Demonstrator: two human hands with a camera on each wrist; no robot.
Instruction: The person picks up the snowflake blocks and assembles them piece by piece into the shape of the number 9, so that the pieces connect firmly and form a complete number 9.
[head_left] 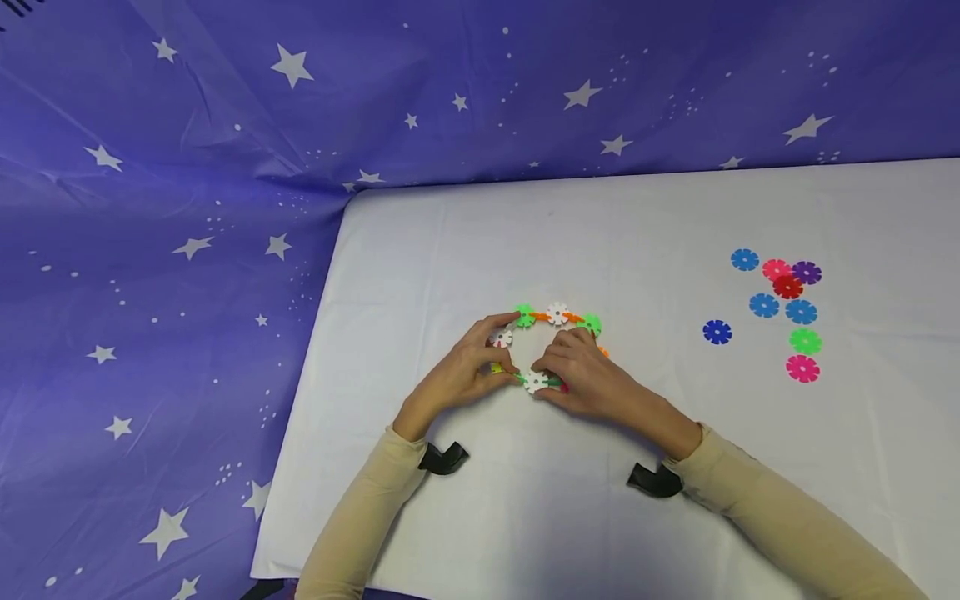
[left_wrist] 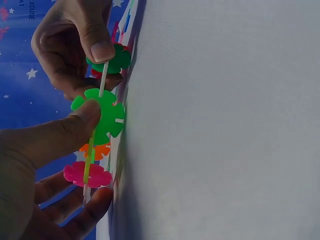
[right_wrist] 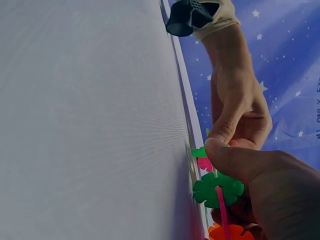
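A ring of interlocking notched plastic discs lies between both hands on the white-covered table. It includes a white disc (head_left: pixel 557 313) at the back, flanked by a light green disc (head_left: pixel 524 315) and another green disc (head_left: pixel 591 324). My left hand (head_left: pixel 461 368) holds the ring's left side, its thumb and fingers pinching a light green disc (left_wrist: pixel 107 120) at the front. My right hand (head_left: pixel 588 373) pinches a dark green disc (right_wrist: pixel 218 190) on the front right. Between the two hands sits a white disc (head_left: pixel 535 382), slotted into both green ones. The right hand partly hides the ring's right side.
Several loose discs lie to the right, among them a dark blue disc (head_left: pixel 717 332), a light green disc (head_left: pixel 806 341) and a pink disc (head_left: pixel 802 368). A red disc (head_left: pixel 788 287) overlaps its neighbours. A purple star-patterned cloth (head_left: pixel 450 100) hangs behind the table.
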